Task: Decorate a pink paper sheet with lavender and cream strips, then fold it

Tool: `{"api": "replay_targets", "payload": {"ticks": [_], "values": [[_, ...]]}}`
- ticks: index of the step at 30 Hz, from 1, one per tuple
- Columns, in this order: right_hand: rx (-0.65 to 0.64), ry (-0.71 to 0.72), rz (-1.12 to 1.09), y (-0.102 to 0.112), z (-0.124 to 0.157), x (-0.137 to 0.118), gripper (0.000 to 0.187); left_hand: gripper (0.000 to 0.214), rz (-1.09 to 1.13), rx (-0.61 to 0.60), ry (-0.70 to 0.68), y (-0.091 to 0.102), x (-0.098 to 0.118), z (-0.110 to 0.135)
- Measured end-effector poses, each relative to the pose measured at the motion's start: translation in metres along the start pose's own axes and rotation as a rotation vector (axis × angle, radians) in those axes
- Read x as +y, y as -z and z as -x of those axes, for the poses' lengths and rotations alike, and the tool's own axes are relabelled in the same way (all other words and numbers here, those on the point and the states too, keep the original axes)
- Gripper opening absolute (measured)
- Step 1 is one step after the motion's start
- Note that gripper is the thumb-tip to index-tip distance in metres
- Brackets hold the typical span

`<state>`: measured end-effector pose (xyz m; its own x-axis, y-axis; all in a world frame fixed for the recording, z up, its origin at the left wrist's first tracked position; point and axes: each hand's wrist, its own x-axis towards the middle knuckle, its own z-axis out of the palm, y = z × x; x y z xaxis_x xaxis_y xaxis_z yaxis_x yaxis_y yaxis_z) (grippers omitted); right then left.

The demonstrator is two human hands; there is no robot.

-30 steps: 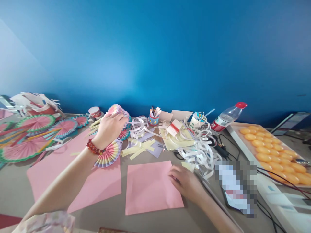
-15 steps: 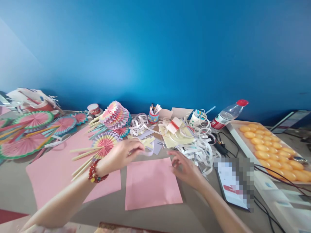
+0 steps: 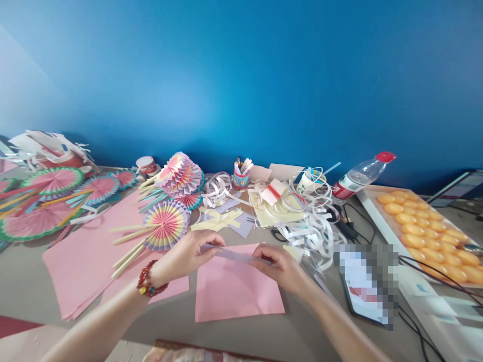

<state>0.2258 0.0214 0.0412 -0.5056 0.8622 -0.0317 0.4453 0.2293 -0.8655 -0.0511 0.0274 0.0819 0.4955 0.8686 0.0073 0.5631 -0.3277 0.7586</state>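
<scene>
A thin pale lilac strip [image 3: 234, 255] is stretched level between my two hands, above the far edge of a pink paper sheet [image 3: 239, 296]. My left hand [image 3: 192, 255], with a red bead bracelet [image 3: 146, 278] at its wrist, pinches the strip's left end. At the other end the fingers of my right hand [image 3: 277, 266] are closed on it, over the sheet's upper right corner. Whether the strip is paper or tape I cannot tell. Left of my left hand lies a round folded paper fan [image 3: 166, 224] with pale yellow sticks.
Larger pink sheets [image 3: 83, 261] and several finished fans [image 3: 55, 181] cover the left side. Behind my hands are a pen cup [image 3: 240, 178] and curled white strips [image 3: 315, 234]. To the right are a bottle [image 3: 358, 176], a phone [image 3: 364, 289], cables and a tray of orange oval things [image 3: 418, 229].
My right hand has moved to the strip and closed on its free end. The strip, earlier curling loose from my left hand, is now pulled straight.
</scene>
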Motion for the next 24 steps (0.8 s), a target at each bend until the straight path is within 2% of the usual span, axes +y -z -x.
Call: {"api": "replay_targets", "payload": {"ticks": [6, 11, 17, 24], "values": [[0.071, -0.168, -0.105, -0.009, 0.006, 0.018, 0.024, 0.01, 0.116, 0.114, 0.156, -0.018, -0.026, 0.019], [0.08, -0.224, -0.036, -0.02, 0.01, 0.026, 0.027, 0.013, 0.234, 0.204, 0.23, -0.034, -0.043, 0.035], [0.078, -0.184, 0.197, -0.032, 0.012, 0.026, 0.019, 0.01, 0.101, 0.236, 0.25, -0.049, -0.053, 0.047], [0.08, 0.004, 0.431, -0.037, 0.009, 0.03, 0.02, 0.01, -0.049, 0.273, 0.254, -0.06, -0.054, 0.058]]}}
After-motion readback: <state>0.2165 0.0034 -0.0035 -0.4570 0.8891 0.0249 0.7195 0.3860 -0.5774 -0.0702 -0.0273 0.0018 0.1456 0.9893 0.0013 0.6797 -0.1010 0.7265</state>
